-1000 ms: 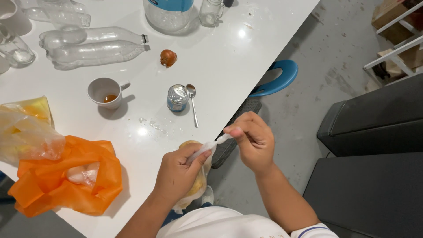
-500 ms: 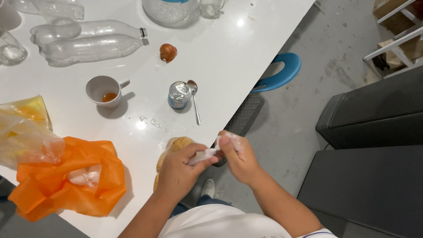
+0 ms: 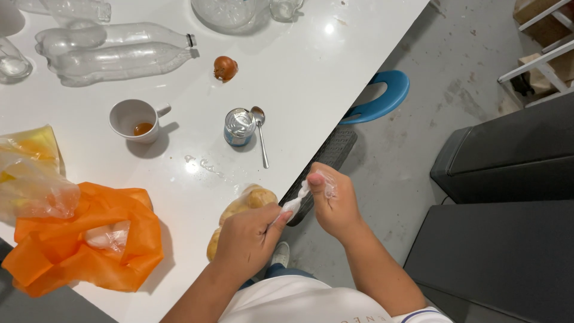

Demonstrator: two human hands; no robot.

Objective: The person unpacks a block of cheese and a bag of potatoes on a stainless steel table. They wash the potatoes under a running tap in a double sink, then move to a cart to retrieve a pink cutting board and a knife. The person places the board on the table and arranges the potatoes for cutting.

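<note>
Since the earlier frame the hands had shifted little; the left hand and right hand both pinched shut on the twisted neck of a clear plastic bag of bread rolls at the white table's near edge. An orange bag lay left, an opened silver tin beside a spoon, clear bottles farther back

White table over a grey concrete floor

The glossy table throws back bright spots of overhead light — a blue chair tucks under its edge, dark grey upholstered seating stands right, white shelving beyond.
</note>
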